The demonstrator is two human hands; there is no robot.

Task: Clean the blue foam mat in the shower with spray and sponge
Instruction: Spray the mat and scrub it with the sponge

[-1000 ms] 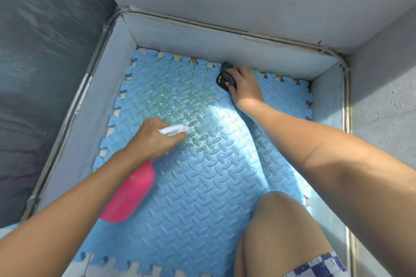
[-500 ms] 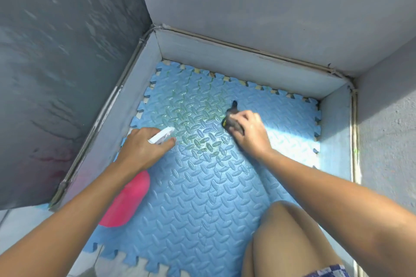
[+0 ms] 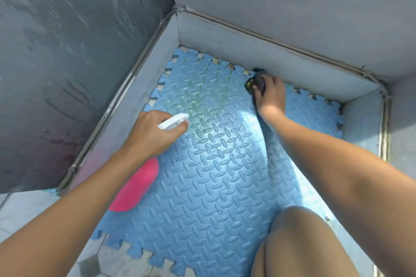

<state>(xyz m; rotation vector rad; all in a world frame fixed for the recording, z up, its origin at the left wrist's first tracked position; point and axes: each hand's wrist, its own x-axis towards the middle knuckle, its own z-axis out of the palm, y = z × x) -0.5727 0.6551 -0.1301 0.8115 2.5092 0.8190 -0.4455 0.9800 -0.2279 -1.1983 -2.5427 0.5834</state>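
While the left hand (image 3: 150,134) is gripping a pink spray bottle (image 3: 132,186) by its white nozzle at centre left, the right hand (image 3: 269,94) is clutching a dark sponge (image 3: 256,80) against the blue foam mat (image 3: 216,186), at its upper-right edge beside the grey wall (image 3: 270,56)

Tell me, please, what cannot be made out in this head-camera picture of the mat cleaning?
Head view throughout:
1) sponge: mostly covered by the right hand, so its shape is hidden.
2) spray bottle: trigger hidden under the left hand; pink body partly behind the forearm.
3) blue foam mat: near right part hidden by the knee; near edge cut off by the frame's bottom.
4) Any spray mist: too fine to see.
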